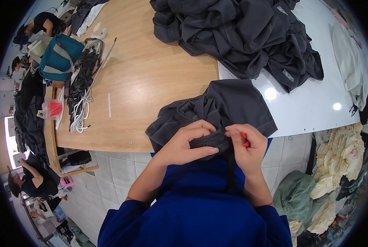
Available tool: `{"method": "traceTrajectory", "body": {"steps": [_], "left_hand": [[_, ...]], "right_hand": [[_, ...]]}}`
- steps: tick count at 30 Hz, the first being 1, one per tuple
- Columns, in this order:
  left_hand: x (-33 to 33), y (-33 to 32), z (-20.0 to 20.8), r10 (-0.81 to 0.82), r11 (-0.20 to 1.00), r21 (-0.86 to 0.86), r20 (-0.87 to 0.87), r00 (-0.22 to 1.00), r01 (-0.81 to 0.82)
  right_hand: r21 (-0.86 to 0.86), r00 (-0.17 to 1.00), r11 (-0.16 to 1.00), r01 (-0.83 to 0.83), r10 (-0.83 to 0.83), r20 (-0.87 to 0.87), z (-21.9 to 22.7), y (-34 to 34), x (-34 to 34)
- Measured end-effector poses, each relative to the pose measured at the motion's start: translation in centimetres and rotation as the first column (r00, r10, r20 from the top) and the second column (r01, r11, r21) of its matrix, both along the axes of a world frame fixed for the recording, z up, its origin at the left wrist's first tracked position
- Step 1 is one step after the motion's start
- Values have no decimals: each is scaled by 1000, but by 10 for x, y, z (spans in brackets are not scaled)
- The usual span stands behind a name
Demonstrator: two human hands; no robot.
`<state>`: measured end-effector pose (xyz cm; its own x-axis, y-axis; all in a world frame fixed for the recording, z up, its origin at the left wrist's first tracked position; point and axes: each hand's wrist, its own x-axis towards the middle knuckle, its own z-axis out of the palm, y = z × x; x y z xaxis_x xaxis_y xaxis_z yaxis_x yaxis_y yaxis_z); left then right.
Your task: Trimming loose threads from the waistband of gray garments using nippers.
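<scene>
A dark grey garment (241, 101) with a gathered, elastic-looking band (210, 141) lies at the table's front edge, partly hanging over it. My left hand (190, 144) grips the band, its thumb on the near side and its fingers tucked into the folds. Close by on the right, my right hand (249, 148) is closed around a small red tool (244, 140); its kind is mostly hidden by the palm. The thumb and forefinger of that hand meet at the band's edge. A dark strip (231, 173) hangs down from there in front of my blue top.
A big heap of dark grey garments (233, 29) covers the far table. White cords (82, 111), dark straps and a teal bag (60, 57) lie at the left. Cream and green cloth piles (293, 197) sit on the right. Other people (33, 177) work at the far left.
</scene>
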<state>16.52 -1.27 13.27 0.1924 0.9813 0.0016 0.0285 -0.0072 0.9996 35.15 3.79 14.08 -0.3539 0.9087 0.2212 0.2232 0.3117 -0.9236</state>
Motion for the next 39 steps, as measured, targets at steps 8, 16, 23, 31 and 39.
{"method": "traceTrajectory", "body": {"steps": [8, 16, 23, 31, 39], "left_hand": [[-9, -4, -10, 14, 989, -144, 352, 936, 39], [-5, -4, -2, 93, 990, -128, 259, 961, -62], [-2, -1, -3, 102, 994, 10, 169, 980, -105], [-4, -3, -4, 76, 992, 90, 182, 980, -94], [-4, -4, -4, 82, 993, 72, 181, 980, -96]], "right_hand": [[-404, 975, 912, 74, -152, -164, -9, 22, 13], [-282, 957, 921, -269, 224, -182, 21, 3, 32], [117, 946, 941, -319, 307, 108, 26, 1, 24], [199, 963, 945, -260, 238, 126, 22, -1, 21], [242, 956, 934, -263, 217, 198, 25, -2, 22]]}}
